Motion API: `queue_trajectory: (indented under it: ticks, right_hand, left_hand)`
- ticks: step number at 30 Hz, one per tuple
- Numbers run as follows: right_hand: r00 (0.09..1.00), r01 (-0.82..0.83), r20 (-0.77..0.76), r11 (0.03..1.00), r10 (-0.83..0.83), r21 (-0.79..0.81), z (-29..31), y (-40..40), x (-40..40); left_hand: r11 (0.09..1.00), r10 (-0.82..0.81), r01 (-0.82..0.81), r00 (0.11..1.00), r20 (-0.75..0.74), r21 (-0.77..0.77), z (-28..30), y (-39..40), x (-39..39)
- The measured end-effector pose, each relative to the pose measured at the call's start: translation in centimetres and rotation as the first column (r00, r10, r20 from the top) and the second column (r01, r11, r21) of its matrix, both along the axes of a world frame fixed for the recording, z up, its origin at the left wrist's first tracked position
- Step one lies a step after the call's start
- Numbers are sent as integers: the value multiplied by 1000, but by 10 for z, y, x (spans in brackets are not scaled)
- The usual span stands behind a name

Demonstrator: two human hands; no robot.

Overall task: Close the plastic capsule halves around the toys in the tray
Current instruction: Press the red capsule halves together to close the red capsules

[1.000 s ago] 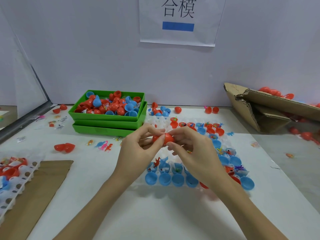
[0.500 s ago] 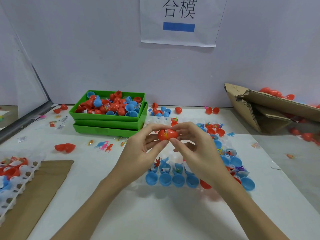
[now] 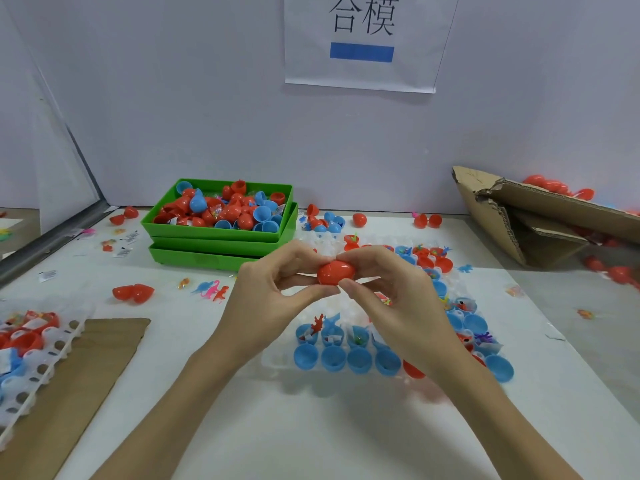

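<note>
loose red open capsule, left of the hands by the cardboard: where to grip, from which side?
Judging by its pose, the red open capsule lies as two joined cups side by side. Come from above and pinch one cup across its rounded outer wall; the table around it is bare enough for fingers.

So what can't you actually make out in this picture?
- Head view: whether the red capsule is fully snapped shut; fingers cover its ends.
- What is inside it: the shell is opaque.
- Tray cups under the right hand: hidden by it.
- White tray at left: cut off by the frame edge.
- Contents of the cardboard box: hidden by its flaps.
- Small toys on the table: too small to identify.
</note>
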State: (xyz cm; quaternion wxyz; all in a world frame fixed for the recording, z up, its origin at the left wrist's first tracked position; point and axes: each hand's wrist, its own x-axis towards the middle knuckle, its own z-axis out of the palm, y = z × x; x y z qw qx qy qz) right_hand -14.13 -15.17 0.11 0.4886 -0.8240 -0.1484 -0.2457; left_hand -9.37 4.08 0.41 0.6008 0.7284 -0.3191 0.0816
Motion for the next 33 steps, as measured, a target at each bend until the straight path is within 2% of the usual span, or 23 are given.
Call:
queue_trajectory:
  ticks: [5,11,14,18,23,28,33]
  right_hand:
    - [998,-30,-54,993,36,114,0,1,0]
    - [995,-52,-87,997,57,65,-2,0,0]
    - [995,-54,-79,997,57,49,-2,0,0]
    - [999,-18,-49,997,21,70,-1,0,1]
    - [1000,6,-22,995,-3,103,-2,4,0]
    - [1000,2,-17,989,0,147,-3,8,-1]
    - [1000,20,-23,996,-18,85,-1,6,-2]
  left_hand:
    - [997,-24,17,994,-105,-69,3,-1,0]
    - [996,-88,91,981,-175,12,4,3,1]
    - [996,-85,89,981,-175,20,5,4,2]
    - [1000,-18,19,995,-98,6,3,1,2]
    - [997,-37,27,989,-144,-66,3,0,0]
    - [996,-58,47,986,-158,-69,5,2,0]
    - [998,-36,25,983,-181,-64,3,1,1]
